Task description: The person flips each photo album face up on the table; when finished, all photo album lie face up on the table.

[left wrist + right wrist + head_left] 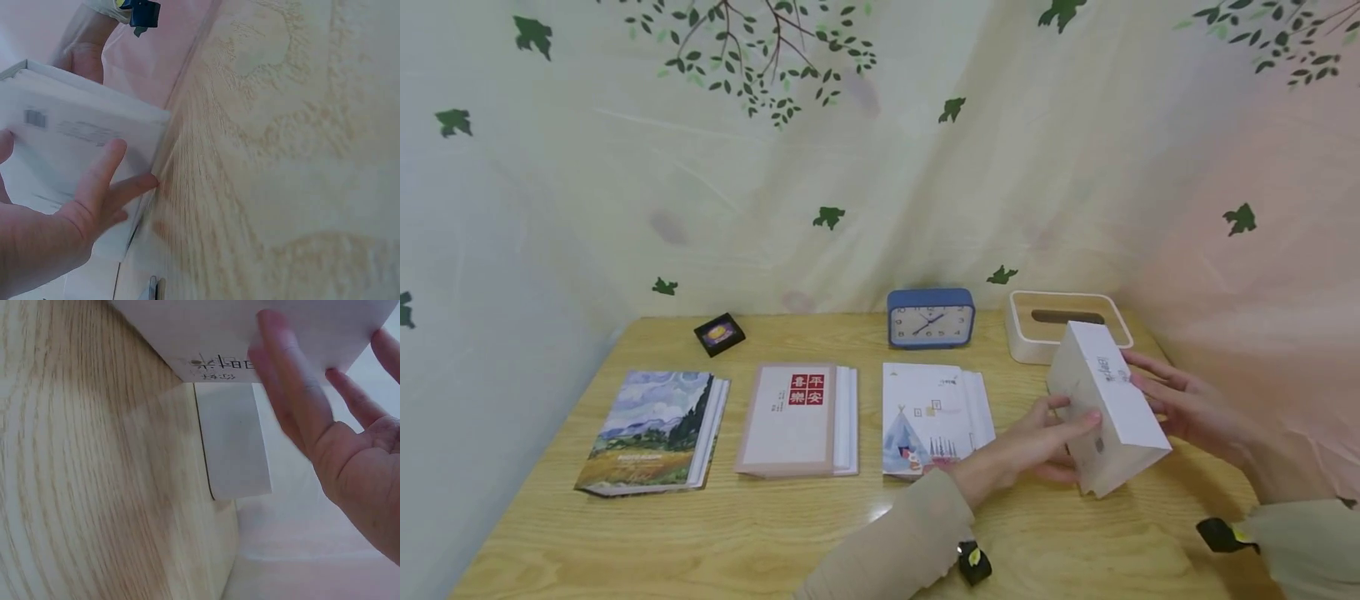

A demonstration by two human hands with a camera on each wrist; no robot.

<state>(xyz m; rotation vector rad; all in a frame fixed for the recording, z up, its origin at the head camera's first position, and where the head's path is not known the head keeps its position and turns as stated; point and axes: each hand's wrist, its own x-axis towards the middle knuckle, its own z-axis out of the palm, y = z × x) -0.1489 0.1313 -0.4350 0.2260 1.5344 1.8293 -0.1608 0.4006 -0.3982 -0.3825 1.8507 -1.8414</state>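
Note:
A thick white book (pixel 1105 408) stands tilted at the right of the table, between the two hands. Dark printed characters mark its narrow upper side, and a small dark square its broad side. My left hand (pixel 1037 442) touches the broad side with fingers spread and mostly straight; in the left wrist view one fingertip (pixel 115 147) presses the cover and another reaches the lower edge. On the opposite side my right hand (pixel 1195 408) lays extended fingers along the printed side. The right wrist view shows those fingers (pixel 294 381) blurred against the white surface (pixel 181 331).
A white tissue box (pixel 1030 346) with a wooden lid stands behind the book. To its left are a blue clock (pixel 930 321) and a small black-framed picture (pixel 719 335). Albums with a tent (pixel 917 408), red characters (pixel 793 433) and a landscape (pixel 647 433) lie in a row.

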